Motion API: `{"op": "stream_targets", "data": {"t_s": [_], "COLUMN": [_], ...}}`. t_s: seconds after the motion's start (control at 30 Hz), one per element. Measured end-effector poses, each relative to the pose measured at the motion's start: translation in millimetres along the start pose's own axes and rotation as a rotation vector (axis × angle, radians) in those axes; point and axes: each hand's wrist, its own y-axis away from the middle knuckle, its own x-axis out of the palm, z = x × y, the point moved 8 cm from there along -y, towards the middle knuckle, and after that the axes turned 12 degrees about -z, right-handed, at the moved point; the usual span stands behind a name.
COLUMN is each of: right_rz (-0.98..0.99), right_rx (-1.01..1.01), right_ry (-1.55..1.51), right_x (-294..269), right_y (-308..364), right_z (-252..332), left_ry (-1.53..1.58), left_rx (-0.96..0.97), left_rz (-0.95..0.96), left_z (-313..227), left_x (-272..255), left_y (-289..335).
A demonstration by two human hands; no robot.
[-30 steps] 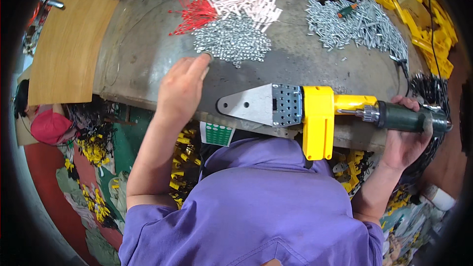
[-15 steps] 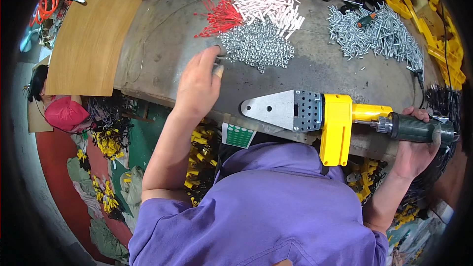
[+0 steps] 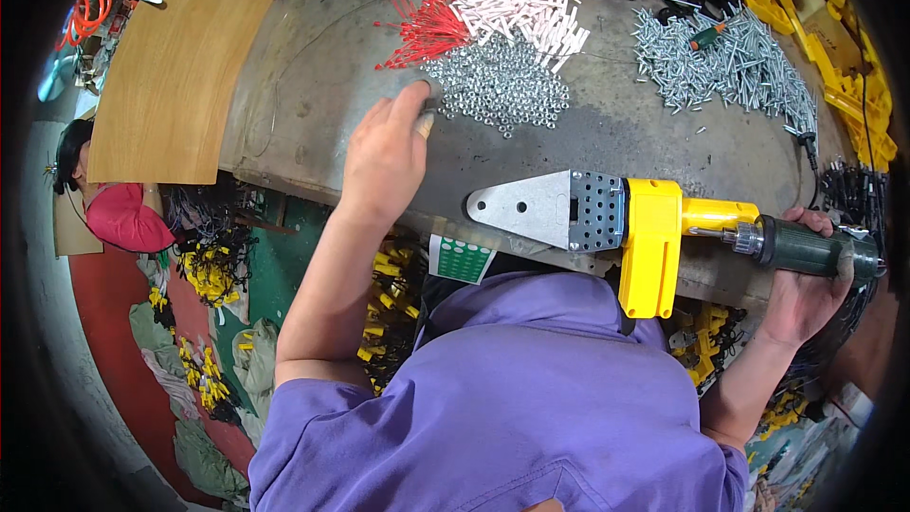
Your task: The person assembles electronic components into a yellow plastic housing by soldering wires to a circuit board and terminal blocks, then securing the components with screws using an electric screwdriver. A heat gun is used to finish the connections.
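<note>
Left of the left hand [image 3: 384, 156] lies a wooden board [image 3: 180, 66]; past it, farther from the hand, is a coiled orange hose [image 3: 76, 14]. Lower left of the hand are a co-worker [image 3: 128, 218] in red and a red-and-green floor [image 3: 109, 313].

Shirt: loose purple cloth shirt [image 3: 531, 398], plain and softly creased, behind both hands
Left sleeve: short purple sleeve [image 3: 308, 410], ending near the elbow, well back from the bare left hand [image 3: 384, 156]
Right sleeve: matching short one [image 3: 728, 463], well back from the bare right hand [image 3: 806, 299]
Stitching: inverted-V seam [image 3: 561, 464], farther from the hands
</note>
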Motion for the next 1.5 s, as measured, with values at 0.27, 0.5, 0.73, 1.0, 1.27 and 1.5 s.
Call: {"op": "stream_targets", "data": {"t_s": [0.27, 0.5, 0.73, 1.0, 1.27, 1.5], "right_rz": [0.041, 0.002, 0.018, -0.065, 0.028, 0.019], "right_rx": [0.044, 0.013, 0.031, 0.028, -0.013, -0.014], "right_ry": [-0.056, -0.016, -0.038, -0.071, -0.044, -0.041], "right_x": [9, 10, 7, -2, 4, 3], "right_y": [3, 2, 3, 2, 2, 7], "right_z": [-10, -18, -25, -27, -29, -33], "left_ry": [0.095, -0.078, 0.711, 0.785, 0.882, 1.036], "left_rx": [-0.067, 0.223, 0.068, 0.048, 0.099, 0.109], "left_rz": [0.273, 0.228, 0.140, 0.358, 0.290, 0.292], "left_z": [-5, -32, -86, -147, -144, -141], "left_x": [-2, 0, 6, 41, 43, 42], "left_y": [-7, -5, 25, 34, 33, 36]}}
